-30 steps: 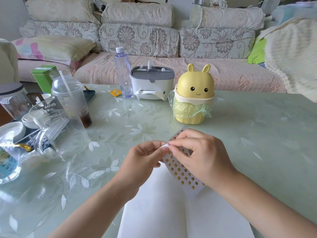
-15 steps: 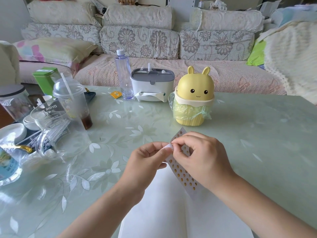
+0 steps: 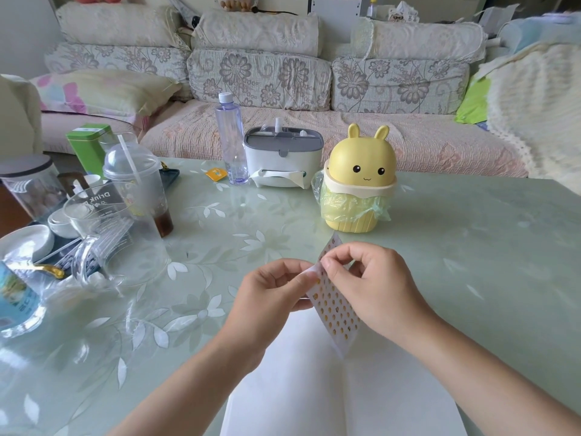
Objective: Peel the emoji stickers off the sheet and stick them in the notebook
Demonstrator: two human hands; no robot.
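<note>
A white sticker sheet (image 3: pixel 335 313) with rows of small yellow emoji stickers is held up on edge over the table. My left hand (image 3: pixel 270 294) pinches the sheet's left edge between thumb and fingers. My right hand (image 3: pixel 374 287) pinches at the sheet's upper part, thumb and forefinger tips meeting next to the left thumb. Whether a sticker is between those fingertips is too small to tell. Below the hands lies the open notebook (image 3: pixel 330 394), its white pages blank.
A yellow bunny-shaped bin (image 3: pixel 358 180) with a plastic liner stands just beyond the hands. Behind it are a tissue box (image 3: pixel 281 160) and a clear bottle (image 3: pixel 231 140). Cups, jars and dishes (image 3: pixel 119 212) crowd the table's left side. A sofa runs along the back.
The sticker sheet has turned from lying more flat to standing steeper on edge. Both hands stay pinched at its top left, with the right fingertips working at the edge.
</note>
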